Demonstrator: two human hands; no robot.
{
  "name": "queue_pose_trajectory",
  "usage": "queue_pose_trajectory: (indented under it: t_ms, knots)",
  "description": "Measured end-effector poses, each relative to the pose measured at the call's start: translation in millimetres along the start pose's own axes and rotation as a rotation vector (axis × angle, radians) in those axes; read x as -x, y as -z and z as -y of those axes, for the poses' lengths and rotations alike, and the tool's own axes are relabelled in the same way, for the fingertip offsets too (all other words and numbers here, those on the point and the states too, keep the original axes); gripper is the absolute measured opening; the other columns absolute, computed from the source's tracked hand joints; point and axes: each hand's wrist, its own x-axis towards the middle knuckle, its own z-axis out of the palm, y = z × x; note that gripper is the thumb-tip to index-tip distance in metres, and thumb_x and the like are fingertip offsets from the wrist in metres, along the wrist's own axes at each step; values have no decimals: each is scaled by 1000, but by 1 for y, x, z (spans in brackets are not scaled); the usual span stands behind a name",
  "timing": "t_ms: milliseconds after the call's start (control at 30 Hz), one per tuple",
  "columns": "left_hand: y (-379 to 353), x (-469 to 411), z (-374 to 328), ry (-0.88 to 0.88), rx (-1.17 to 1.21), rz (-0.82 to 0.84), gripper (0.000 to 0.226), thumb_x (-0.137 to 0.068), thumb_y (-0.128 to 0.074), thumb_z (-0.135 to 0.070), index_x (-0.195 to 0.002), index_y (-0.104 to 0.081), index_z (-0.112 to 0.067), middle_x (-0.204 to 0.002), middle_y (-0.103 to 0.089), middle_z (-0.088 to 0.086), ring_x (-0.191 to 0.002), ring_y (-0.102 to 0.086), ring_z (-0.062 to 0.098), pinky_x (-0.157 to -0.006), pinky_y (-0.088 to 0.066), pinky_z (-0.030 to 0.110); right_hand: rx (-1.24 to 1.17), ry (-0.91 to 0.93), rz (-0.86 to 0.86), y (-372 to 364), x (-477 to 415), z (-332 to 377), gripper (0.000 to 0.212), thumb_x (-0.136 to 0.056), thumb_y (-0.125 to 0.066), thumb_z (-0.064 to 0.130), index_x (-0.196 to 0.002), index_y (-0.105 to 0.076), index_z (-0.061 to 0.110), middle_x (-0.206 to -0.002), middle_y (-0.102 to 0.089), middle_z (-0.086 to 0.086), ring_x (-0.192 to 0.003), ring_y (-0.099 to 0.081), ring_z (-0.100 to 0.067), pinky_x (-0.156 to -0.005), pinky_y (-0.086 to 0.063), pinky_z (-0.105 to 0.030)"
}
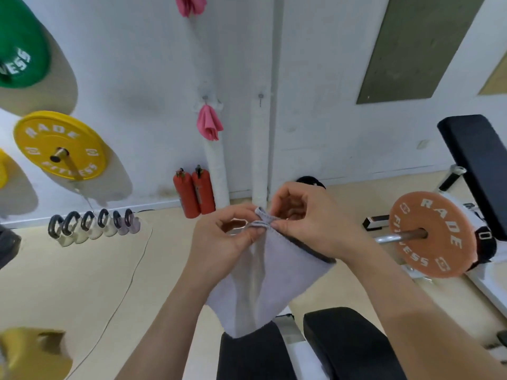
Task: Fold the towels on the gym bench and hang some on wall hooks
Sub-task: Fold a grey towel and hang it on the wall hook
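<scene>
we face a white gym wall (137, 78) above a pale yellow floor, with a black padded bench (343, 341) just below our arms. two pink cloth towels already hang on the wall: one (210, 124) from a small hook at mid-height, another (190, 5) higher up, cut off by the top edge. one bare metal hook (260, 96) stands just right of the lower pink towel, so we judge the hanging begun but not finished. we hold one pale lilac terry towel (263, 283) in the air over the bench's near end. the left hand (227, 239) and right hand (307, 215) both pinch its gathered top edge between thumb and fingers (244, 234), and the rest droops. it seems meant for the free hook. we cannot tell whether folded towels lie on the bench; a dark cloth shape (247, 355) below may be one. also here: two red fire extinguishers (193, 193) and six dark-handled kettlebells (93, 226).
</scene>
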Motion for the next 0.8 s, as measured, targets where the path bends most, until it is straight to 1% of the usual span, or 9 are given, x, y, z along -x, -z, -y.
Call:
queue_pose_trajectory:
  t_ms: [100, 233, 367, 467, 533, 600, 667, 733, 800]
  knots:
    - [2, 1, -7, 19, 74, 40, 21, -66, -79, 6, -68, -72, -14, -90, -75, -1, -93, -70, 14, -87, -54, 34, 2, 20, 12, 1, 3, 5, 17, -76, -73, -2, -77, -65, 13, -75, -68, 2, -67, -63, -2, -64, -47, -13]
    - [6, 0, -14, 10, 109, 44, 15, -59, -82, -6, -69, -72, -10, -79, -75, 6, -77, -71, 21, -79, -57, 37, -12, 39, 36, 7, 10, 13, 18, -78, -69, -5, -74, -68, 13, -70, -67, 3, -65, -62, -3, -62, -47, -12]
    - [3, -2, -25, -19, 66, -14, 12, -67, -80, 2, -71, -74, -7, -77, -74, 10, -75, -71, 23, -77, -59, 40, 188, 71, 104, 22, 13, 17, 22, -85, -65, 5, -79, -72, 25, -81, -70, 7, -79, -64, -4, -73, -50, -17]
    - [2, -7, -30, -27, 81, -66, 19, -67, -78, 6, -67, -74, -13, -75, -74, 9, -75, -69, 21, -76, -58, 37, 298, 50, 232, 38, 13, 16, 14, -91, -62, 27, -87, -74, 21, -90, -66, 7, -87, -61, -5, -75, -47, -19]
    - [5, -11, -32, -21, 122, -95, 17, -68, -77, 6, -68, -73, -11, -72, -73, 6, -72, -68, 17, -71, -57, 32, 320, -40, 317, 49, 14, 15, 38, -83, -58, 54, -84, -72, 18, -89, -61, 6, -83, -58, -6, -72, -44, -22]
    - [9, -15, -34, -18, 155, -120, 16, -69, -75, 6, -69, -72, -10, -69, -72, 0, -69, -67, 13, -66, -54, 23, 377, -127, 365, 56, 15, 9, 43, -70, -63, 67, -72, -69, 24, -82, -58, 11, -76, -56, -4, -69, -43, -21]
    - [14, -20, -35, -19, 165, -147, 23, -70, -74, 6, -65, -73, -17, -67, -72, -3, -68, -66, 11, -66, -53, 20, 500, -143, 345, 61, 14, 1, 30, -69, -73, 61, -68, -68, 31, -84, -66, 13, -79, -61, -7, -74, -49, -28]
    - [19, -25, -33, -10, 151, -147, 27, -71, -74, 4, -62, -74, -21, -68, -72, -3, -70, -66, 14, -69, -53, 25, 576, -124, 278, 62, 10, -1, 19, -77, -72, 51, -70, -68, 34, -86, -69, 3, -85, -63, -17, -79, -52, -40]
    - [23, -28, -29, 25, 129, -146, 28, -72, -75, 3, -62, -73, -23, -67, -70, -2, -71, -63, 17, -70, -51, 34, 626, -65, 278, 63, 6, 3, 26, -86, -64, 44, -63, -58, 35, -84, -63, 2, -79, -59, -16, -73, -48, -38]
